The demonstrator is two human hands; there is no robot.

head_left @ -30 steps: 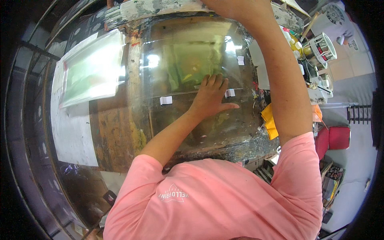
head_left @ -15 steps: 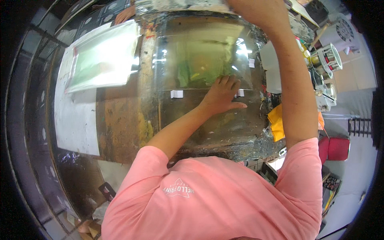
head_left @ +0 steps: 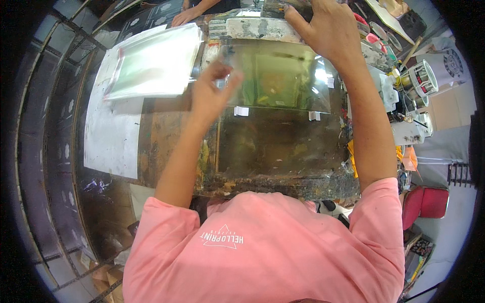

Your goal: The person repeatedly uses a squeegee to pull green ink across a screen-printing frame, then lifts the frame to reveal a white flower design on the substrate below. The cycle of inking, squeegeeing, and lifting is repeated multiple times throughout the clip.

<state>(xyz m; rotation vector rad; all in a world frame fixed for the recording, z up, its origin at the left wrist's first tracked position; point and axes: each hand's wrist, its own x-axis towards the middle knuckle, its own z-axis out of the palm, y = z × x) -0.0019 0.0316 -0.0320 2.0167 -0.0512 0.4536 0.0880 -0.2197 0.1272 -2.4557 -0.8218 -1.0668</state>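
My left hand, blurred by motion, is raised between a stack of clear plastic sheets and a board. Its thumb and fingers are apart, and nothing shows between them. On the dark, stained board lies a clear, greenish sheet. Small white tabs sit along its near and right edges. My right hand reaches to the far side, over a paint-spattered pale bar. Its thumb stretches left while the other fingers run past the picture's top edge, so any grip is hidden.
White paper lies under the plastic stack. Another person's hand rests beyond the stack. Paint tins and an orange-yellow cloth line the right side. A red chair stands farther right, metal rails at far left.
My left hand has lifted off the greenish sheet and moved left toward the plastic stack. The view has shifted, showing more of my right hand and the other person's arm.
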